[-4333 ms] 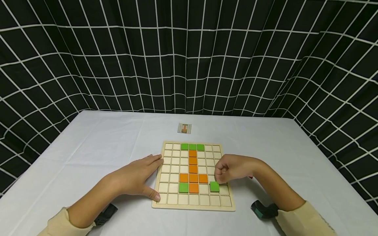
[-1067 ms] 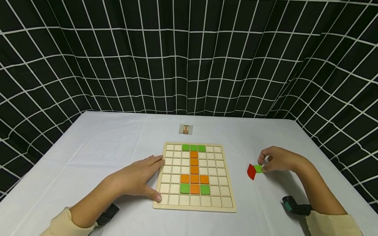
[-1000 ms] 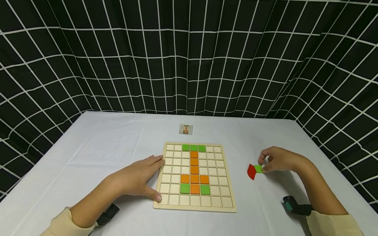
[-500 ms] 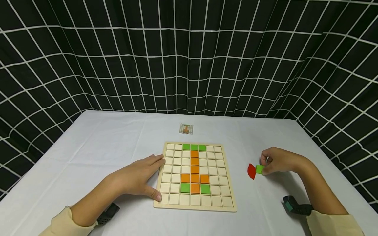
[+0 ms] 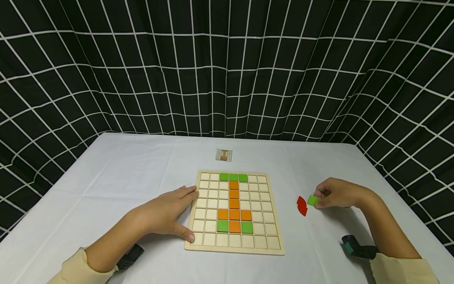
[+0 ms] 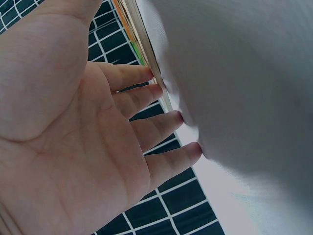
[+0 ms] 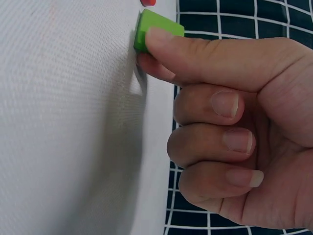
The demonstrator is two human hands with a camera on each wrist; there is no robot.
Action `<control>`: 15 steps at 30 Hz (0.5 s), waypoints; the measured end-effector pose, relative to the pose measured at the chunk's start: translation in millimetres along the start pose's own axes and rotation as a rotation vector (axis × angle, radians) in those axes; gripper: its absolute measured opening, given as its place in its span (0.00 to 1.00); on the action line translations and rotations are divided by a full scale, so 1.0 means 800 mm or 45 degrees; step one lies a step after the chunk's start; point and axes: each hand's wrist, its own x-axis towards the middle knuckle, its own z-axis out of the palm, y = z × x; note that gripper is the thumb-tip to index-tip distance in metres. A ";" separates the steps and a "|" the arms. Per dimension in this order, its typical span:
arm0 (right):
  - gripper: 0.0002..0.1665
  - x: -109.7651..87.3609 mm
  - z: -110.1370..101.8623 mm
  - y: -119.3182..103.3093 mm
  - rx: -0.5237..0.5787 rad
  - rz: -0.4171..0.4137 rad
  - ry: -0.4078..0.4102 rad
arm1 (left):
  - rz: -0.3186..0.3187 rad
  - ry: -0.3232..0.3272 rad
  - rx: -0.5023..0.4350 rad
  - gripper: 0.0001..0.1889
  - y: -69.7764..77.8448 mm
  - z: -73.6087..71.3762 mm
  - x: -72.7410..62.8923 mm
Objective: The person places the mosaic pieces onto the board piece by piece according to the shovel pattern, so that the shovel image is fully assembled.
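My right hand (image 5: pixel 342 193) pinches a light green square tile (image 5: pixel 313 200) right of the board. In the right wrist view the thumb lies over the green tile (image 7: pixel 156 27), a finger is beneath it and the other fingers are curled. Just left of that tile lie red curved-edged pieces (image 5: pixel 302 206), seemingly overlapping. My left hand (image 5: pixel 161 211) rests along the left edge of a wooden grid board (image 5: pixel 234 250), thumb on its lower left corner. Orange tiles (image 5: pixel 234 215) form a column with a short crossbar; green tiles (image 5: pixel 233 177) sit at its top and beside its foot.
Behind the board a small printed card (image 5: pixel 224 155) shows a grid pattern. White cloth (image 5: pixel 134 165) covers the table, and a black curtain with white grid lines (image 5: pixel 227 79) surrounds its back and sides. Dark wrist devices (image 5: pixel 359 247) sit under both forearms.
A darker green tile under my right hand now sits beside the column's foot. That hand moved right to the light green tile, which has shifted away from the red pieces. My left hand stayed put.
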 end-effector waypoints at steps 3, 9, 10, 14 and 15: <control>0.05 -0.001 -0.004 0.000 -0.028 0.011 0.009 | -0.004 0.000 0.008 0.64 0.000 0.000 0.001; 0.05 -0.004 -0.009 -0.002 -0.009 0.027 -0.010 | -0.007 -0.005 -0.008 0.64 0.001 -0.001 0.000; 0.05 -0.004 -0.009 -0.002 -0.005 0.031 -0.010 | -0.006 -0.005 -0.013 0.64 0.001 -0.002 0.000; 0.04 -0.004 -0.009 -0.002 0.004 0.048 0.009 | -0.008 -0.006 -0.016 0.64 0.002 -0.003 -0.001; 0.03 -0.004 -0.009 -0.002 0.009 0.054 0.014 | -0.006 -0.004 -0.019 0.64 0.003 -0.004 -0.001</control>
